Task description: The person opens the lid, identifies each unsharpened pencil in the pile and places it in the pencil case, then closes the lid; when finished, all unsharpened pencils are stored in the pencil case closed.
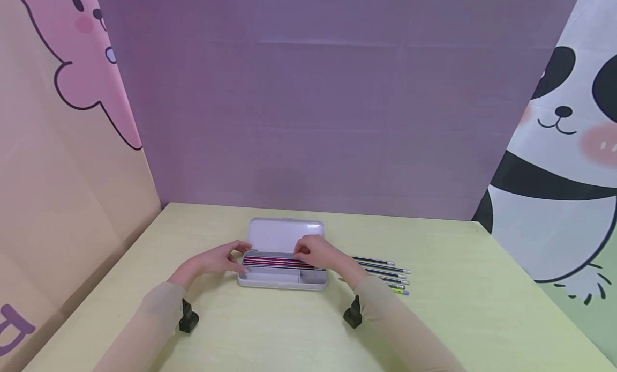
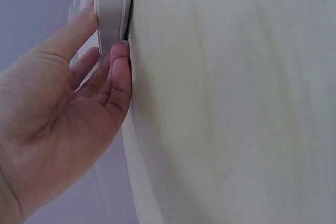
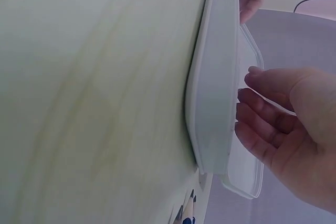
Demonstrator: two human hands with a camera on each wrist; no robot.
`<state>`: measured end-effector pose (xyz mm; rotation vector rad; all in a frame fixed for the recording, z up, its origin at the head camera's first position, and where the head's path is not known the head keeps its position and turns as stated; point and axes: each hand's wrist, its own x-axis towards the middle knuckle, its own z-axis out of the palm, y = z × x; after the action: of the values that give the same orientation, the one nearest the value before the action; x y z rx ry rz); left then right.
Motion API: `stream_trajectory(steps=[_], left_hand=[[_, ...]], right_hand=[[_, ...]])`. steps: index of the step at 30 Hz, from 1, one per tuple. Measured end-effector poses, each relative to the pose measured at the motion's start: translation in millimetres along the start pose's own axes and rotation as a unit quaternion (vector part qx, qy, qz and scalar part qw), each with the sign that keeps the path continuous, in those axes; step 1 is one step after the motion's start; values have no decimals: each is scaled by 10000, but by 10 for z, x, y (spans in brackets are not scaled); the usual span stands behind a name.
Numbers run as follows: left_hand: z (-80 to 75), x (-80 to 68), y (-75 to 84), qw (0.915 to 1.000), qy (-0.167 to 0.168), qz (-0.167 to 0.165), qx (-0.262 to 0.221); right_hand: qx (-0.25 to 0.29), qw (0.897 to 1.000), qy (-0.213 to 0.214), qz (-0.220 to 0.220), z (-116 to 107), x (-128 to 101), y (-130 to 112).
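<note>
A pale pencil case (image 1: 267,284) lies on the table with its lid (image 1: 277,233) raised at the back. Several dark red striped pencils (image 1: 272,262) lie lengthwise in its rear section. At the case's left end is my left hand (image 1: 219,258); in the left wrist view its thumb (image 2: 79,27) reaches over the rim while the other fingers touch the end wall. Above the right part of the pencils, my right hand (image 1: 318,251) has bent fingers dipping behind the front wall. Thumb and fingers (image 3: 262,116) stand apart in the right wrist view, with nothing visible between them.
Several dark pencils (image 1: 378,263) lie side by side on the table (image 1: 289,334) right of the case, partly behind my right forearm. A yellow one (image 1: 399,291) is nearest. Small divided compartments (image 1: 312,277) line the case's front. A purple backdrop (image 1: 308,120) stands behind the table.
</note>
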<state>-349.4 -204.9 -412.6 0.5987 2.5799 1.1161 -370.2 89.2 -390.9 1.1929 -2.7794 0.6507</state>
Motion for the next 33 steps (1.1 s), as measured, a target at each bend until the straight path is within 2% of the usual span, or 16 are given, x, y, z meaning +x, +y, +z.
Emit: stream_trajectory(steps=[8, 14, 17, 23, 33], left_hand=[[1, 5, -4, 9999, -15, -137, -45], [1, -11, -3, 9999, -8, -153, -66], [-1, -25, 6, 9999, -51, -120, -52], [-7, -18, 18, 10000, -5, -64, -44], [-7, 7, -3, 10000, 12, 37, -50]], right_hand=[[92, 9998, -39, 161, -25, -7, -19], [152, 9995, 107, 238, -50, 0, -2], [185, 9988, 313, 329, -86, 0, -7], [389, 9924, 858, 798, -155, -9, 3], [447, 9820, 1447, 1132, -170, -9, 241]])
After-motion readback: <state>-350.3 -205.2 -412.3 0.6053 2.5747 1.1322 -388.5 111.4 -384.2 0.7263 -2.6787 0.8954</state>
